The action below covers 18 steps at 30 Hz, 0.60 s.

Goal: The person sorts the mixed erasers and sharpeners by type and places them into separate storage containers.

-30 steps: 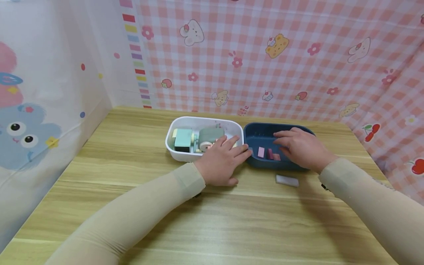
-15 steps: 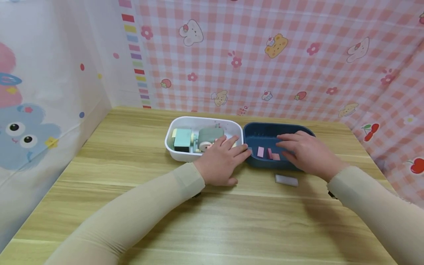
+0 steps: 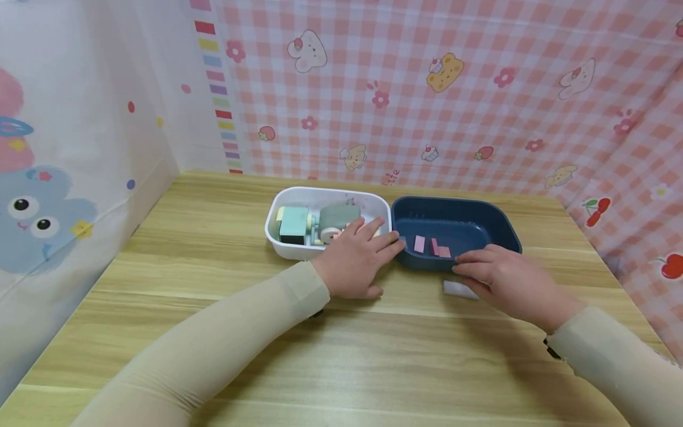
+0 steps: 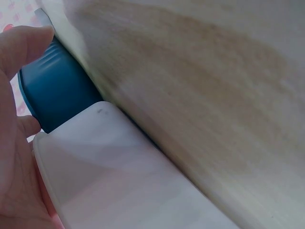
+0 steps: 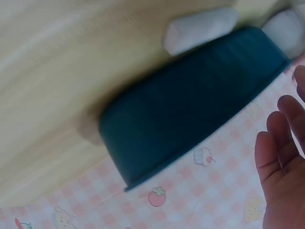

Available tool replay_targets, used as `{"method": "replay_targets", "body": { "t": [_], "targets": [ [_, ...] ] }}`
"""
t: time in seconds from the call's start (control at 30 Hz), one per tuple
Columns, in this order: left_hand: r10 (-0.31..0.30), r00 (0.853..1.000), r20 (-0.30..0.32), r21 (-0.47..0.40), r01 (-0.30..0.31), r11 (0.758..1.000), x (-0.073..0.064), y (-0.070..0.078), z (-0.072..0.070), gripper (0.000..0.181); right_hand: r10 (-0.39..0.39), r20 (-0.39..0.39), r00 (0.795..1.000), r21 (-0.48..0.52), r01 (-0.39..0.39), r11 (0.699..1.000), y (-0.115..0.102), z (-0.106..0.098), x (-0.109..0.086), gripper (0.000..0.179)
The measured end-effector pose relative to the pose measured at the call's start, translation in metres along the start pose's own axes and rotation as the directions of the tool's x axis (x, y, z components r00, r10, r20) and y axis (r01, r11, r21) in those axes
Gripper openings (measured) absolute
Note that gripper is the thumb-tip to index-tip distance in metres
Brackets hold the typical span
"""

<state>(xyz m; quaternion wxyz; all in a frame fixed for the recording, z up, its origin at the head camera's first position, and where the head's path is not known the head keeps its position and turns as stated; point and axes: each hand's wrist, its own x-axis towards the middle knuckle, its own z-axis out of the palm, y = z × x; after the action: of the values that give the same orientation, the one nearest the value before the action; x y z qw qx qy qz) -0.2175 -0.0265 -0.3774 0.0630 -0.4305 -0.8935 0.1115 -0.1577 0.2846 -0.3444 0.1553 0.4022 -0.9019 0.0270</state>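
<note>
In the head view my left hand [image 3: 352, 261] lies with spread fingers across the front right of a white box [image 3: 296, 252], fingertips at the rim of the dark blue box [image 3: 464, 230] beside it. The left wrist view shows its thumb apart from the walls. My right hand [image 3: 507, 286], fingers loosely bent, hovers at the blue box's front right edge and partly covers a whitish oblong block [image 3: 456, 289] on the table. Nothing shows in its fingers in the right wrist view. Inside the blue box are a pink block [image 3: 419, 244] and darker pink pieces [image 3: 440, 249].
A mint-green piece with a dark face [image 3: 294, 224] and a grey-green rounded piece [image 3: 340, 217] sit in the white box. Both boxes stand side by side on the wooden table [image 3: 341, 362], with a checked cloth [image 3: 405, 130] hanging behind.
My right hand has come out from over the blue box, moving toward me and to the right, beside the whitish block. The left hand has stayed put.
</note>
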Motion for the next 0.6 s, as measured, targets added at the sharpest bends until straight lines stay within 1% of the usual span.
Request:
{"method": "replay_targets", "body": {
  "t": [0.07,0.13,0.2,0.3,0.4,0.6],
  "targets": [
    [-0.002,1.0,0.002,0.001,0.002,1.0,0.0,0.001,-0.001,0.098,0.014,0.032,0.999,0.02,-0.014,1.0,-0.001,0.003,-0.005,0.033],
    [-0.003,1.0,0.002,0.002,0.003,1.0,0.0,0.001,-0.001,0.097,0.04,0.081,0.996,0.041,-0.044,0.998,0.0,0.007,-0.01,0.032],
    [-0.003,1.0,0.002,0.001,0.003,1.0,0.0,0.001,-0.001,0.097,0.066,0.138,0.988,0.056,-0.074,0.996,0.001,0.01,-0.013,0.031],
    [-0.001,1.0,0.005,0.0,0.001,1.0,0.0,0.001,0.0,0.097,0.086,0.202,0.976,0.062,-0.101,0.993,0.003,0.016,-0.017,0.03],
    [-0.002,1.0,0.01,0.0,0.002,1.0,0.0,0.001,0.0,0.097,0.114,0.249,0.962,0.058,-0.132,0.989,0.004,0.02,-0.02,0.031],
    [-0.001,1.0,-0.001,-0.003,0.001,1.0,0.0,0.001,-0.001,0.097,0.141,0.309,0.941,0.032,-0.159,0.987,0.004,0.025,-0.022,0.034]
  ]
}}
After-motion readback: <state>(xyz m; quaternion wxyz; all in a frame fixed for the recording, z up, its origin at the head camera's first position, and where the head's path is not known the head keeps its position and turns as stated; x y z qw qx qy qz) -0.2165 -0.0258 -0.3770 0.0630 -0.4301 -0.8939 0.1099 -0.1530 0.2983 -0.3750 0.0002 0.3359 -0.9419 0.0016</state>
